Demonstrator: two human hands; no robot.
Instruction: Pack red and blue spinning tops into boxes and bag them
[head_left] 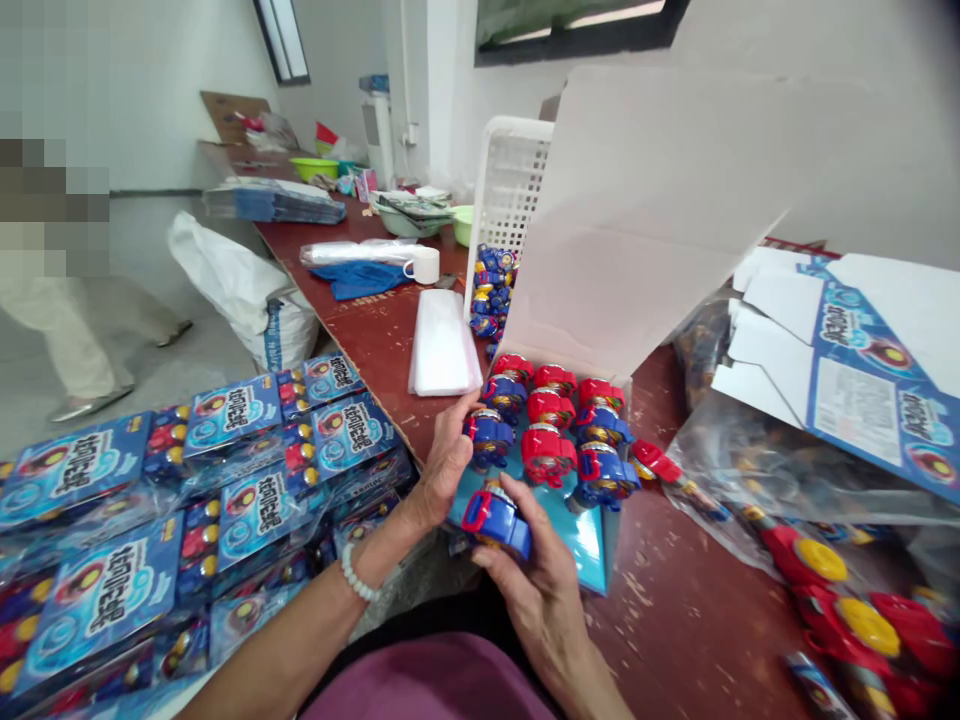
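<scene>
An open display box [592, 540] with a blue inside stands on the red-brown table, its tall white lid [622, 210] raised. Rows of red toys [549, 452] and blue toys [604, 475] sit in its back part. My right hand [536, 575] grips a blue toy with a red piece [496, 520] over the box's near left corner. My left hand [448, 465] is at the box's left edge, fingers closed together beside a blue toy in the left row; whether it holds anything is hidden.
Wrapped packs of toys [255, 510] fill the left side. Clear bags [444, 345], a white mug [424, 266] and a white basket [510, 190] are behind. Loose red toys [855, 610] and printed cartons [885, 370] lie right. A person's legs [67, 330] show far left.
</scene>
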